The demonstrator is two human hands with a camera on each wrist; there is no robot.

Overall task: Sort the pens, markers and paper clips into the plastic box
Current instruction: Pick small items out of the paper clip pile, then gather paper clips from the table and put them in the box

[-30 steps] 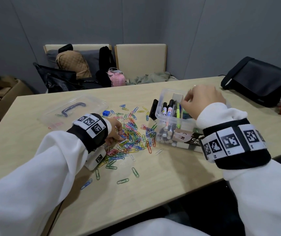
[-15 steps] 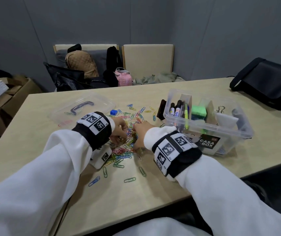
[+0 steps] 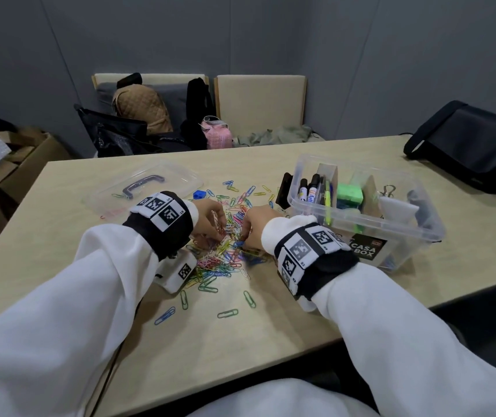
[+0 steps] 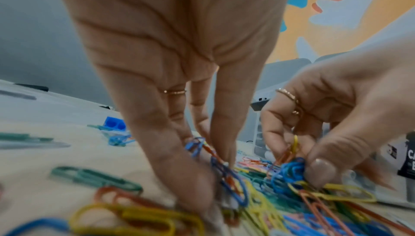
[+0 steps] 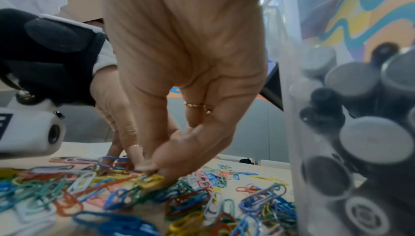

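From your head view, both your hands sit side by side in the heap of paper clips (image 3: 225, 254) on the table (image 3: 271, 341): your left hand (image 3: 209, 219) and right hand (image 3: 255, 225) each have curled fingers pinching clips. The plastic box (image 3: 364, 206) stands just to the right of the heap, its long side running away to the right, so your right hand is the nearer one for the carry.

At your left wrist, your fingers (image 4: 197, 177) close on blue and red clips, while the right hand (image 4: 325, 133) pinches a blue bunch.

At your right wrist, your fingertips (image 5: 155, 170) grip yellow clips; the box wall (image 5: 285, 115) stands close on the right, with markers (image 5: 372, 142) inside.
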